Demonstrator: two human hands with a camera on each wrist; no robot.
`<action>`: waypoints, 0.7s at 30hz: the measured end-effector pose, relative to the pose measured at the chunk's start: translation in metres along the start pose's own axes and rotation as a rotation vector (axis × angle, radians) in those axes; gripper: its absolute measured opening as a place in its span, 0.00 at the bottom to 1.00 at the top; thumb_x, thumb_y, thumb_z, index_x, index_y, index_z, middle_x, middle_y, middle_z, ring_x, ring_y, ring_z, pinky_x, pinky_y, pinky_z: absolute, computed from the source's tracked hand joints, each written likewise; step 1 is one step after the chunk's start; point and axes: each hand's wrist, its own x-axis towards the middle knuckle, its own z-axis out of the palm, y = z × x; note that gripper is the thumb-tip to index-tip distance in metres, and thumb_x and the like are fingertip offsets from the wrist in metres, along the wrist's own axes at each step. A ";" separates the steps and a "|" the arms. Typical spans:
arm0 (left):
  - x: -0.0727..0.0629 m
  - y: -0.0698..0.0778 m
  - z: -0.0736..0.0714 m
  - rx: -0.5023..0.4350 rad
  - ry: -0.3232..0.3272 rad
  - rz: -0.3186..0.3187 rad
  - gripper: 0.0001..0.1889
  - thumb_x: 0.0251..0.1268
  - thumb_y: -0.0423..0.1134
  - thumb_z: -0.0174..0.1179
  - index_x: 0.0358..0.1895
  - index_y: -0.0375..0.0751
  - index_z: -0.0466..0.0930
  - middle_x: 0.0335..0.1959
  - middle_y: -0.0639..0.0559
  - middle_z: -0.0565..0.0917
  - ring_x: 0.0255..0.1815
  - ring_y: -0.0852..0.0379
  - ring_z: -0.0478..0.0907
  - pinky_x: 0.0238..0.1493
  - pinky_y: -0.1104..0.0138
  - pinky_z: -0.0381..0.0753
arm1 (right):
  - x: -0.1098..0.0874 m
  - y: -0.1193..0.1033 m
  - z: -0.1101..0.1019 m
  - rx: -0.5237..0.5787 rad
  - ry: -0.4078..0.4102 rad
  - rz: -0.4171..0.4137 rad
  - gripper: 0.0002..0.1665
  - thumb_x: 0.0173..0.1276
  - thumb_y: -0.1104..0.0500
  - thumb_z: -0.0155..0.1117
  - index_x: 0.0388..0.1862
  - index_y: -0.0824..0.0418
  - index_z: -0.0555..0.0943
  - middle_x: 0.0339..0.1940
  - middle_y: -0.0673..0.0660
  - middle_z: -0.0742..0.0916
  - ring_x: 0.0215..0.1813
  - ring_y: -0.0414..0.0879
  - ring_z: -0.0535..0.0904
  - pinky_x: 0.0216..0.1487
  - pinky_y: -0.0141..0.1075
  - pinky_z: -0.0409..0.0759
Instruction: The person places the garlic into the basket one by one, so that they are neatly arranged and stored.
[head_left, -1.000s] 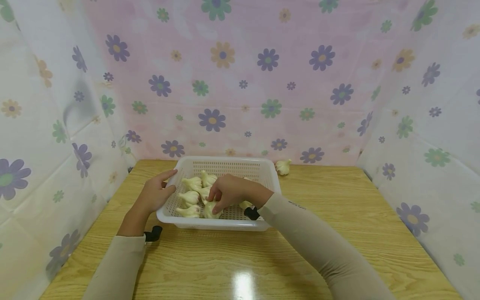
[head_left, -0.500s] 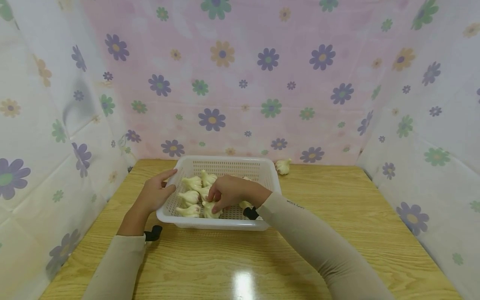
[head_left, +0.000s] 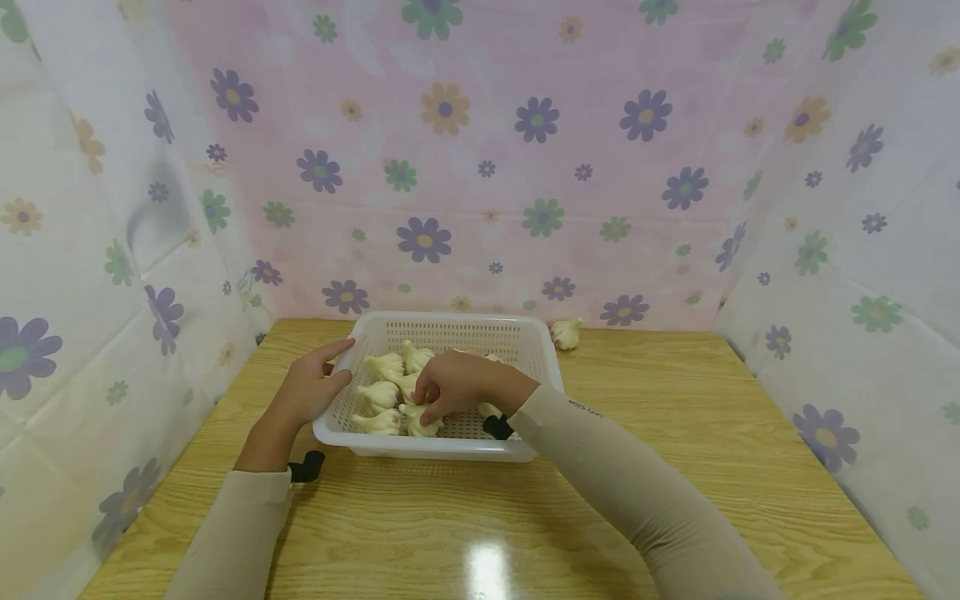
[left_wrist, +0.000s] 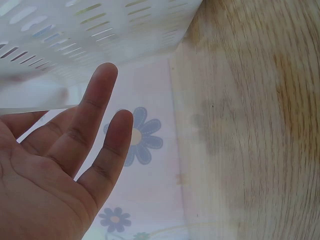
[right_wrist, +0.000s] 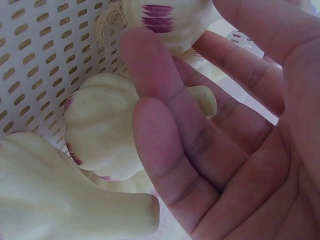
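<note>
A white perforated plastic basket [head_left: 435, 450] stands on the table with several pale garlic bulbs [head_left: 378, 397] inside, mostly toward its left side. My left hand [head_left: 303, 387] rests on the left rim, thumb and a finger spread along it. In the left wrist view, other fingers [left_wrist: 117, 142] extend fairly straight beside the outer wall. Reaching over the front rim, my right hand [head_left: 465, 379] pinches a garlic bulb [head_left: 420, 423] low in the basket. Close up, the right wrist view shows that purple-streaked bulb [right_wrist: 167, 22] at the fingers, root threads showing, with more bulbs below.
A single garlic bulb [head_left: 566, 333] lies outside the basket, by its back right corner. The wooden table [head_left: 637, 400] extends to both sides and to the front. Flower-print cloth [head_left: 487, 167] walls it in at the back and both sides.
My right hand and the pinched garlic bulb have shifted very slightly left. My left hand and the basket stay where they were.
</note>
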 end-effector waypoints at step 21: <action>-0.001 -0.001 0.001 0.005 0.008 -0.003 0.33 0.74 0.40 0.53 0.82 0.50 0.61 0.63 0.24 0.79 0.46 0.40 0.88 0.31 0.59 0.89 | -0.004 0.004 -0.002 0.051 -0.015 -0.047 0.20 0.67 0.47 0.75 0.54 0.53 0.89 0.40 0.43 0.92 0.30 0.43 0.89 0.40 0.31 0.86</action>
